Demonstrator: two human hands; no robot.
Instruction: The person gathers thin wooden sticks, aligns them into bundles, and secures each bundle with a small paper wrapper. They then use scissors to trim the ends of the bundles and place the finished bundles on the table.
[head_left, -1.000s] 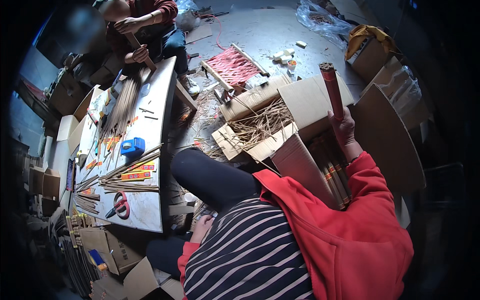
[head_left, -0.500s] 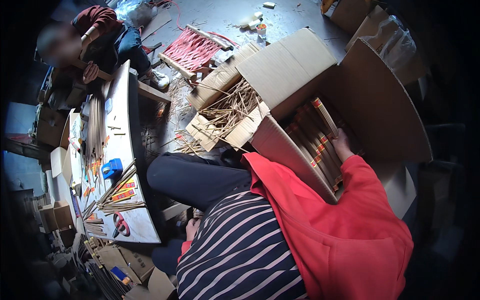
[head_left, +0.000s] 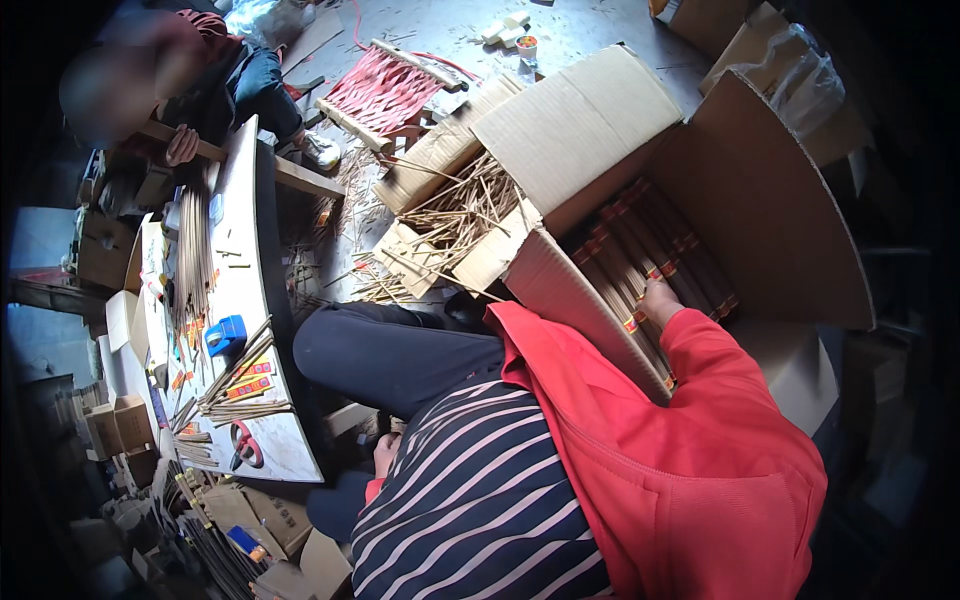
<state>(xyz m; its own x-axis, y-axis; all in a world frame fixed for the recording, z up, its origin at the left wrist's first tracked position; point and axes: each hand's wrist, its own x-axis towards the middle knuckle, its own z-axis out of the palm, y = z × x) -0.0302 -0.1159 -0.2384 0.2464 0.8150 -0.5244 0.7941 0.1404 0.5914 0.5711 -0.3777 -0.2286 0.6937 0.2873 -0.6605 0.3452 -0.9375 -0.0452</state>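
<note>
My right hand (head_left: 660, 301) reaches into a large cardboard box (head_left: 589, 310) at the right. Its fingers are curled on the near end of a brown bundle of incense sticks (head_left: 640, 252), just by a red and yellow band. That bundle lies among several similar banded bundles (head_left: 697, 245), packed side by side in the box. My left hand (head_left: 386, 454) rests low beside my lap, near the table's front corner. Its fingers are mostly hidden, so their hold cannot be made out.
A smaller carton (head_left: 480, 270) of loose sticks stands beside the box. The table (head_left: 290, 456) at left bears sticks, red-handled scissors (head_left: 245, 444) and a blue tape dispenser (head_left: 225, 335). A co-worker (head_left: 262, 88) sits at its far end. A red woven stool (head_left: 385, 92) stands beyond.
The bundle in my right hand has gone down from a raised position to lie among the others. My right hand has shifted slightly left and nearer. The left hand stays put.
</note>
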